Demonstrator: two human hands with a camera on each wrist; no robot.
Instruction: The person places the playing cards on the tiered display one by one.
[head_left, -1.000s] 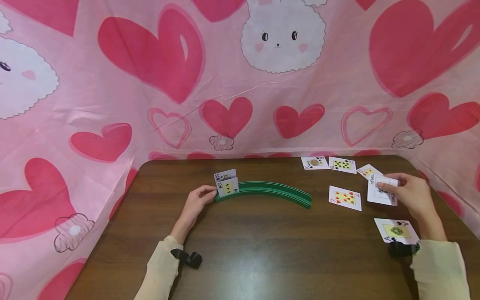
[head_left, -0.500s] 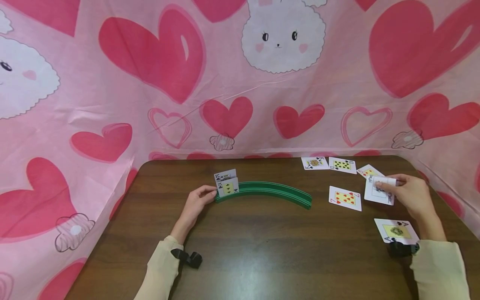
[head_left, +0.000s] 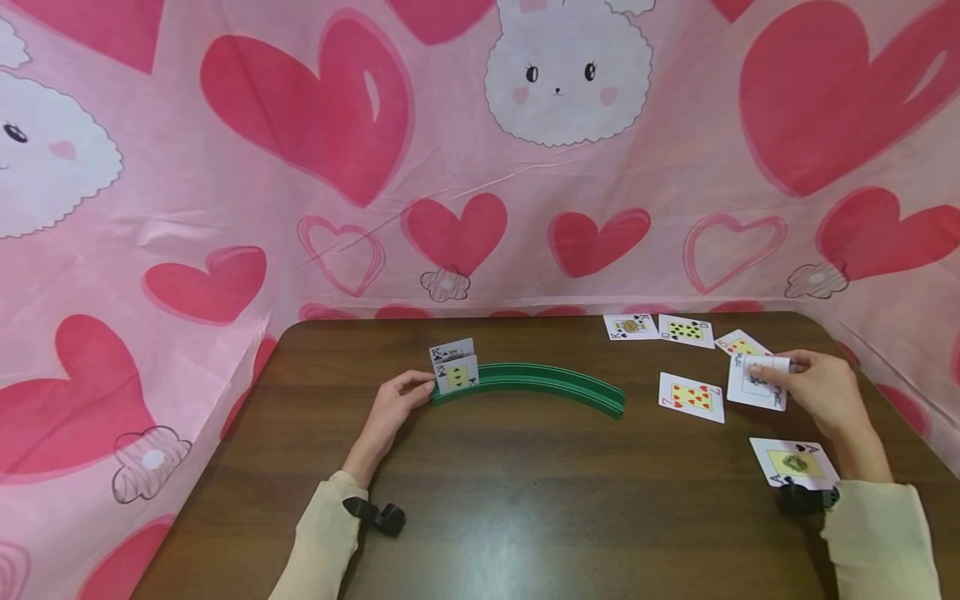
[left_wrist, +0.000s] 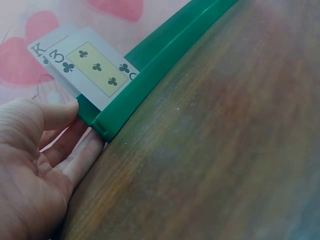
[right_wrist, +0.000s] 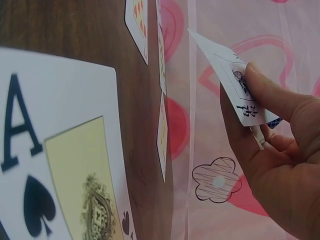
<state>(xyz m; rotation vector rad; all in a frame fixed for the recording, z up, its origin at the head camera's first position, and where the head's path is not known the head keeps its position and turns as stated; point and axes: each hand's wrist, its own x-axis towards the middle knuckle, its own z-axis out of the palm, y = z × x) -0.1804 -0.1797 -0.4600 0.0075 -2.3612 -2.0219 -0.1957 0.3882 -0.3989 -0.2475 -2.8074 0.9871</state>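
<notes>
At the left end of a curved green card holder (head_left: 547,380), my left hand (head_left: 390,408) pinches the holder's tip between thumb and fingers. Two cards stand in its grooves there: a three of clubs (left_wrist: 95,67) in front and a king of clubs (head_left: 450,348) behind. My right hand (head_left: 828,392) grips a playing card (head_left: 750,387) by its right edge, thumb on the face. That card is white with a black figure and black corner lettering too small to read. In the right wrist view a bit of blue back shows below the held card (right_wrist: 227,80).
Face up on the brown table (head_left: 525,500) lie a seven of hearts (head_left: 690,397), an ace of spades (head_left: 793,461), a king (head_left: 630,327), a ten (head_left: 686,331) and a partly covered red card (head_left: 738,342). A pink heart-print cloth (head_left: 465,125) hangs behind.
My right hand has shifted the held card slightly left, a little closer to the seven of hearts. The left hand and the card holder stay in place.
</notes>
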